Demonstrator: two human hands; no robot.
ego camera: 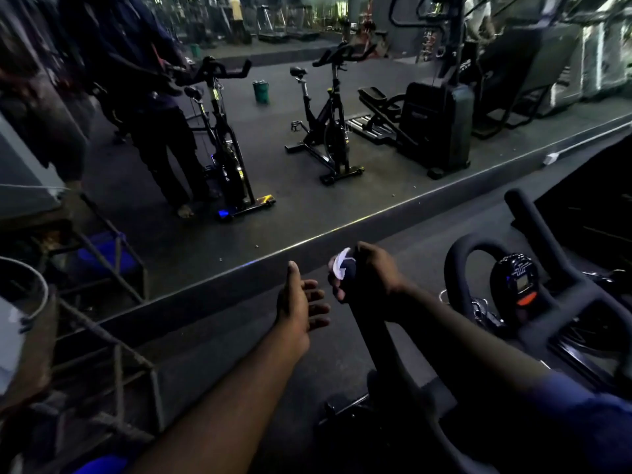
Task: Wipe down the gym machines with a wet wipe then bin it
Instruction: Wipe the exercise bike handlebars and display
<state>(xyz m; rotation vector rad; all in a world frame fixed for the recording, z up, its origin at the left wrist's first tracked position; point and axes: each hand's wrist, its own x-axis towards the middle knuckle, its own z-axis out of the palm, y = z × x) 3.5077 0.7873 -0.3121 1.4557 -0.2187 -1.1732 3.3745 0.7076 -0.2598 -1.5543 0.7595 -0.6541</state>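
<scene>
While the right hand wraps around the tip of the bike's left handlebar grip, the white wet wipe is pinched between its fingers and the grip, showing at the hand's far-left edge. Just left of it, apart from the wipe, the left hand hangs open with fingers loosely curled, holding nothing

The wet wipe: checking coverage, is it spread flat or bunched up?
Bunched: the wet wipe shows only as crumpled white folds poking from the right hand, wrapped around the handlebar.
</scene>
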